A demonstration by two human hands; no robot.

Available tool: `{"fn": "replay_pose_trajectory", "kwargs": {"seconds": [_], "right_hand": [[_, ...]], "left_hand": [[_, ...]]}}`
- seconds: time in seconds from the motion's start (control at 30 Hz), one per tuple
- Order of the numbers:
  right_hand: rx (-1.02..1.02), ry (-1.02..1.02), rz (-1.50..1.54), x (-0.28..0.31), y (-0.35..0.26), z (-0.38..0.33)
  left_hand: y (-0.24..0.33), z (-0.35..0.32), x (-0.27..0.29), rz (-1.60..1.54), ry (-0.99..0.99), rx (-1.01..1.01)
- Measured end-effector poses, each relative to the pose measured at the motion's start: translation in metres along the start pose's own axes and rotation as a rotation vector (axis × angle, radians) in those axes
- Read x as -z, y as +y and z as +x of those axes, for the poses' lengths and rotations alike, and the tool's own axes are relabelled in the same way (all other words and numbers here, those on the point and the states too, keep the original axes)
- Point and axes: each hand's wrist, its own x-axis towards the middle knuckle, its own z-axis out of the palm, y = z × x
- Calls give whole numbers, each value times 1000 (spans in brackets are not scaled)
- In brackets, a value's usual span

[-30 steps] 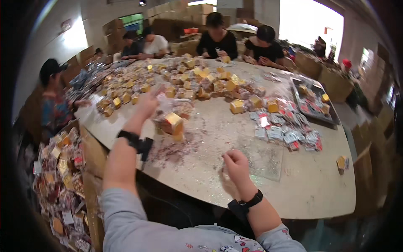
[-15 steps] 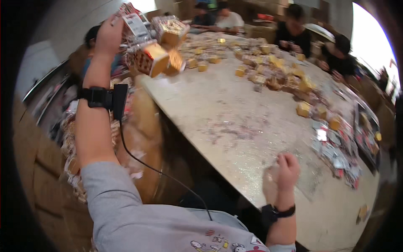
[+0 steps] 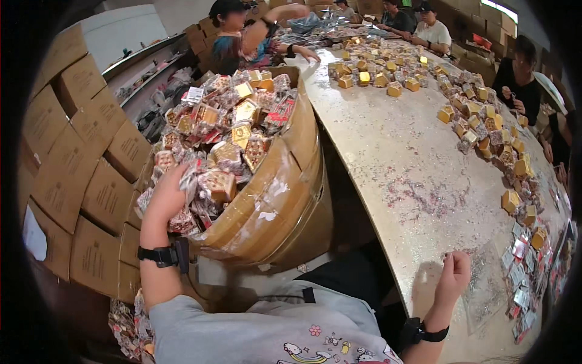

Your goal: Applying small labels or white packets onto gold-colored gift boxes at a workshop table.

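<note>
Mid-left of frame, left hand (image 3: 170, 193): touched wrapped packets (image 3: 216, 185); finger grip was unclear.
Lower right, right hand (image 3: 453, 274): fingers curled together.

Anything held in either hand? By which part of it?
Left hand: at the wrapped packs in the carton; whether its grip holds one, or where, can't be told. Right hand: curled, nothing visibly held.

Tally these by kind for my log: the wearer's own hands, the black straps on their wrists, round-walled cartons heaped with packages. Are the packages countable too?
Hands: 2 (left hand, right hand)
Black wrist straps: 2
Round-walled carton: 1
Packages: no exact count, too many overlap
Total: 5, packages left out
</note>
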Motion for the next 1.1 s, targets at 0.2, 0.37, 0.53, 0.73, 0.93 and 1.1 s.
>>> {"fn": "replay_pose_trajectory", "kwargs": {"seconds": [0.2,0.37,0.53,0.73,0.93,1.1], "right_hand": [[-122,40,125,7,14,3],[-104,41,33,8,19,1],[-77,34,-8,4,15,2],[16,64,-109,3,-7,3],[24,68,-142,8,-18,9],[-30,8,-236,9,-1,6]], "left_hand": [[-33,32,-1,-206,196,134],[-61,59,-5,-499,372,157],[-109,115,18,-967,424,-113],[-62,153,35,-565,565,-97],[22,102,-17,181,65,-158],[42,60,-6,69,-151,-242]]}}
